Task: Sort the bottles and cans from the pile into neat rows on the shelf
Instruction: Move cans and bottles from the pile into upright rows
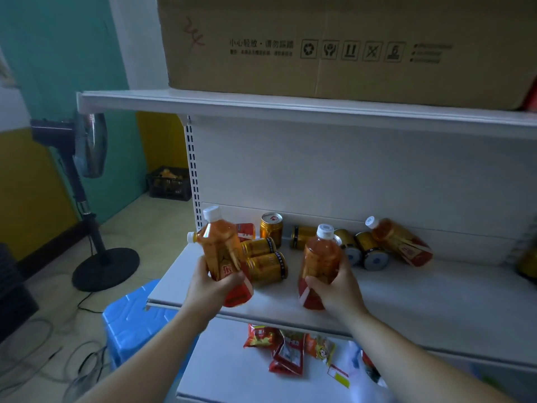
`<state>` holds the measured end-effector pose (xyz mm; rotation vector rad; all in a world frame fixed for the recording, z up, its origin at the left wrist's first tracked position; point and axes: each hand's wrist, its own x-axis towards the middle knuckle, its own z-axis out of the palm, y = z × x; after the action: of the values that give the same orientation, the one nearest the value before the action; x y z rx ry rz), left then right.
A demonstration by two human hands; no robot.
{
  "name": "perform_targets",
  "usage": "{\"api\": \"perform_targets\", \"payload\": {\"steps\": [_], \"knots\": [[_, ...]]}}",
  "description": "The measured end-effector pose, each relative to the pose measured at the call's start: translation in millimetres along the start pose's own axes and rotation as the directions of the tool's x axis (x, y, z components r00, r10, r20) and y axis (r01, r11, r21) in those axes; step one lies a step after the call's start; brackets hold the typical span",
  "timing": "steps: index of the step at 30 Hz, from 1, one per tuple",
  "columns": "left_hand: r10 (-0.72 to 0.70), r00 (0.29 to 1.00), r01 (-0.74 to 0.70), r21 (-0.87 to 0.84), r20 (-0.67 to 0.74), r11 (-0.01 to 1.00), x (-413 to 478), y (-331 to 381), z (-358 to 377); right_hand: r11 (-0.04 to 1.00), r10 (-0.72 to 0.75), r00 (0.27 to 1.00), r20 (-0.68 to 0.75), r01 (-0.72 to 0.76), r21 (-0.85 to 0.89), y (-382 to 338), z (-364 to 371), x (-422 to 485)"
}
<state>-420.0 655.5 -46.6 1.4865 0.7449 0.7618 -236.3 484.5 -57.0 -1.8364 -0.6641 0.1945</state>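
Note:
My left hand grips an orange tea bottle with a white cap, held tilted above the front left of the white shelf. My right hand holds a second orange bottle upright near the shelf's front. Behind them lies a pile: several gold cans on their sides, one gold can standing at the back, and another orange bottle lying at the right. A further bottle's cap shows behind the left bottle.
A large cardboard box sits on the upper shelf. Snack packets lie on the lower shelf. A blue plastic stool stands at the left, with a standing fan, cables on the floor and a black crate beyond.

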Motion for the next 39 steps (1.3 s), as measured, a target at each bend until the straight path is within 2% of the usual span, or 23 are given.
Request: {"api": "perform_targets", "payload": {"steps": [5,10,13,20,28,34,39], "knots": [[0.030,0.991,-0.023,-0.053,0.131,0.998,-9.2,16.3,14.5,0.986,0.092,0.988,-0.128,-0.072,0.152,-12.8,-22.1,-26.6],[0.039,0.955,-0.013,-0.089,0.293,0.996,-29.1,32.6,62.8,0.954,0.110,0.950,-0.291,-0.019,0.299,-28.8,-74.7,-55.1],[0.032,0.925,0.001,-0.086,0.378,0.996,-53.9,41.7,106.7,0.952,0.131,0.931,-0.342,-0.021,0.307,-26.2,-117.6,-76.9],[0.042,0.805,-0.019,-0.045,0.591,0.999,-129.5,59.6,247.4,0.960,0.182,0.878,-0.442,-0.062,0.272,3.0,-256.4,-143.0],[0.081,0.656,-0.007,-0.102,0.751,0.995,-246.2,79.1,423.0,0.977,0.183,0.786,-0.590,-0.077,0.200,31.9,-434.2,-221.8],[0.105,0.533,-0.029,-0.105,0.840,0.994,-304.6,92.4,512.3,0.972,0.221,0.696,-0.684,-0.103,0.209,53.0,-519.2,-251.5],[0.138,0.467,-0.047,-0.131,0.874,0.990,-330.0,92.5,580.4,0.965,0.261,0.595,-0.760,-0.135,0.226,83.7,-566.7,-253.7]]}}
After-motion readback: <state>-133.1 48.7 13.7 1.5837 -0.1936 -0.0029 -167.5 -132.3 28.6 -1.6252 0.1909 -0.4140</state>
